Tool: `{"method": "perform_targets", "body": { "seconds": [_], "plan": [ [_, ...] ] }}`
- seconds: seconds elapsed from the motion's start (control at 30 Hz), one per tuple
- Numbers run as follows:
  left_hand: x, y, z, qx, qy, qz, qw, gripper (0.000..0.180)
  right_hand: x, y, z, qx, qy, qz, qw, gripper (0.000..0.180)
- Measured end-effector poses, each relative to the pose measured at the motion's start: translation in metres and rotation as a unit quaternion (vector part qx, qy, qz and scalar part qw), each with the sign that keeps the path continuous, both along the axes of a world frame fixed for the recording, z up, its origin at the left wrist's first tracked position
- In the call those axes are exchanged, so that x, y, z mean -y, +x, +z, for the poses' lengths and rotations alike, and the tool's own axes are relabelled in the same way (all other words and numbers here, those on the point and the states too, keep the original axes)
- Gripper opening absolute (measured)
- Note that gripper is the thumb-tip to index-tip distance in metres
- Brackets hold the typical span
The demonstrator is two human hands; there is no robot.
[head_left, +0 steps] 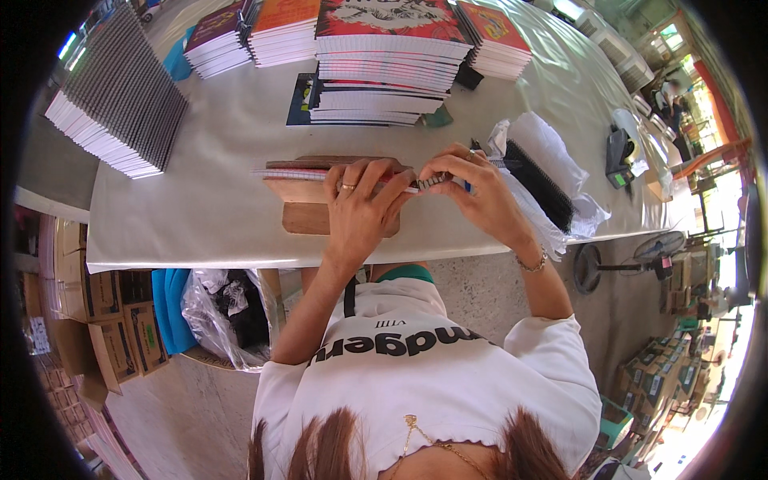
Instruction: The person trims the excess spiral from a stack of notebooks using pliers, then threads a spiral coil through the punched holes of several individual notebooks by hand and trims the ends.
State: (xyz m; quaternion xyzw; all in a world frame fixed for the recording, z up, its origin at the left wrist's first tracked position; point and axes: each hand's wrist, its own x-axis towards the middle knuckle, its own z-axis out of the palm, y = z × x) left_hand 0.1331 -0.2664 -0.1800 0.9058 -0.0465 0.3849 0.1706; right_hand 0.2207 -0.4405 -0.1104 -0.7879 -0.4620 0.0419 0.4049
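Notebook (298, 174), edge up, seated between the boards of a low wooden stand, at the near middle of the work area. Around it we note, from large to small:

The surface (200, 228), pale-covered, spans most of the view. On its left side we see a tall stack of coil-bound notebooks (124, 88), dark coils turned toward the middle. At the far centre, a thick stack of red-covered books (392, 24), flanked by a purple-covered stack (216, 28) and an orange-covered stack (284, 20) to the left, and a smaller orange stack (496, 32) to the right.

To the right of the notebook we record crumpled white plastic (552, 144) with a bundle of black coils (540, 184) lying on it.

The wooden stand (308, 218) sits under the notebook. Hands: the left hand (364, 192) is clamped over the notebook's upper edge; the right hand (480, 188) pinches a short black coil (434, 182) at the notebook's right end. The fingertips come just beside each other; whether they touch, we cannot tell.

Smallest items: a bracelet (532, 261) on the right wrist, a ring (349, 186) on the left hand.
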Motion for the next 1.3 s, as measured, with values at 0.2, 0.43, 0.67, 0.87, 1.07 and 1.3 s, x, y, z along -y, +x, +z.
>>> {"method": "perform_targets", "body": {
  "seconds": [0.2, 0.43, 0.67, 0.87, 1.07, 1.3],
  "plan": [
    [0.001, -0.002, -0.018, 0.039, 0.002, 0.011, 0.999, 0.034, 0.000, 0.003, 0.005, 0.152, -0.048, 0.040, 0.986, 0.018],
    [-0.003, -0.001, -0.017, 0.048, -0.017, -0.006, 0.999, 0.033, 0.006, -0.004, -0.002, 0.118, -0.048, 0.031, 0.991, 0.021],
    [-0.005, 0.010, 0.009, 0.011, 0.002, 0.001, 1.000, 0.030, 0.003, -0.003, -0.009, 0.072, -0.007, -0.024, 0.997, 0.018],
    [-0.007, 0.016, 0.021, -0.060, -0.007, -0.019, 0.998, 0.028, -0.001, 0.004, -0.011, 0.009, 0.022, -0.043, 0.999, 0.020],
    [-0.007, 0.017, 0.020, -0.022, 0.012, -0.010, 1.000, 0.031, -0.003, 0.005, -0.010, -0.040, 0.041, -0.045, 0.997, 0.019],
    [-0.006, 0.015, 0.023, -0.022, 0.006, -0.015, 1.000, 0.029, -0.004, 0.000, -0.013, 0.041, 0.035, -0.057, 0.997, 0.018]
  ]
}}
